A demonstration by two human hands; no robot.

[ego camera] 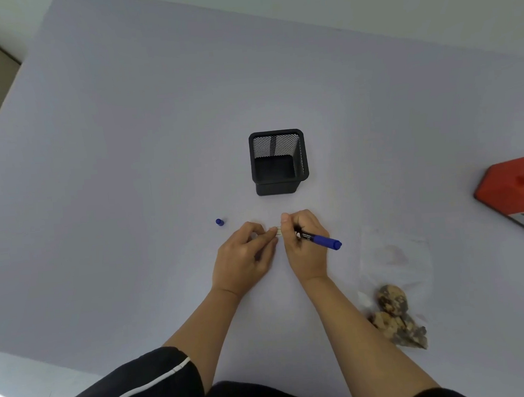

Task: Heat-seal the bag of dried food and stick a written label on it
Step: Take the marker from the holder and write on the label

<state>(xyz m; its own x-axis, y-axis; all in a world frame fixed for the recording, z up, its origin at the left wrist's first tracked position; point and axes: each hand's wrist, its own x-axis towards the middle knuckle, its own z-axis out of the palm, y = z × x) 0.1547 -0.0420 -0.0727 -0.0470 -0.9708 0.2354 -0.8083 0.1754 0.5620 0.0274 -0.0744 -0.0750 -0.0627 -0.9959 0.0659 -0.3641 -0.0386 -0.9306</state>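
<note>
My right hand (304,245) grips a blue marker (319,240), its uncapped tip pointing down-left and mostly hidden by my fingers. My left hand (246,258) pinches a small pale label (277,230) flat on the table just left of the marker tip. The marker's blue cap (220,222) stands alone to the left of both hands. A clear plastic bag (395,263) lies to the right, with brown dried food (392,313) bunched in its near end. The orange heat sealer (514,190) sits at the right edge, partly cut off.
A black mesh pen holder (278,161) stands empty just beyond my hands. The pale table (127,145) ends near the wall at the back and drops off to the floor on the left. My dark-clothed lap fills the bottom edge.
</note>
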